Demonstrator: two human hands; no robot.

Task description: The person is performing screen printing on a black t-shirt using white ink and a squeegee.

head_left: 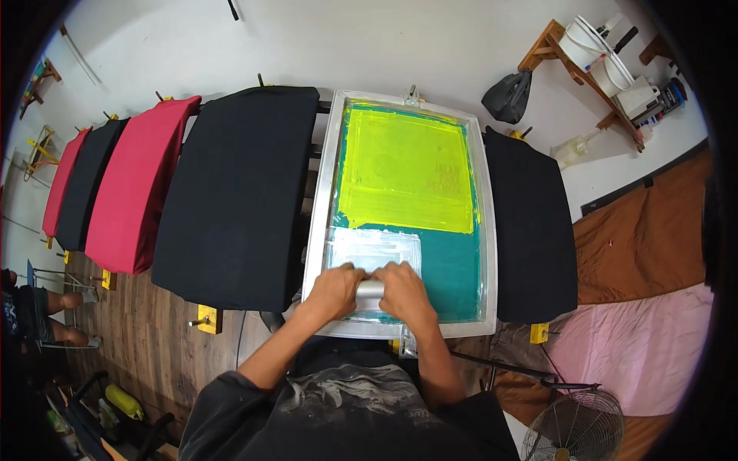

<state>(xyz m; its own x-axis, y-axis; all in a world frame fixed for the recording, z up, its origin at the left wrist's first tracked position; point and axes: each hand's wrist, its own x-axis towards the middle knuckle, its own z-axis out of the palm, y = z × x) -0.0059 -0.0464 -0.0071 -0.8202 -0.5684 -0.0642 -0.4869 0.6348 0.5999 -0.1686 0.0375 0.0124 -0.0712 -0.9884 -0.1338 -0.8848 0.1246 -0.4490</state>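
A screen printing frame (488,269) lies in front of me, its pale metal rim around a green mesh (453,269). Both my left hand (337,292) and my right hand (406,293) are closed side by side on a silvery squeegee (370,290) near the frame's front end. Just beyond my knuckles, a whitish rectangular patch (377,250) covers the near left of the mesh. Bright yellow-green ink (403,169) spreads over the far part, with faint artwork showing through. My fingers hide much of the squeegee, and its blade edge cannot be made out.
Left of the frame, black fabric (234,192) and red fabric (142,184) cover a row of boards; another black-covered board (530,230) is at right. A wall shelf (584,77) holds white tubs. A fan (576,426) stands lower right. Someone's legs (61,319) show far left.
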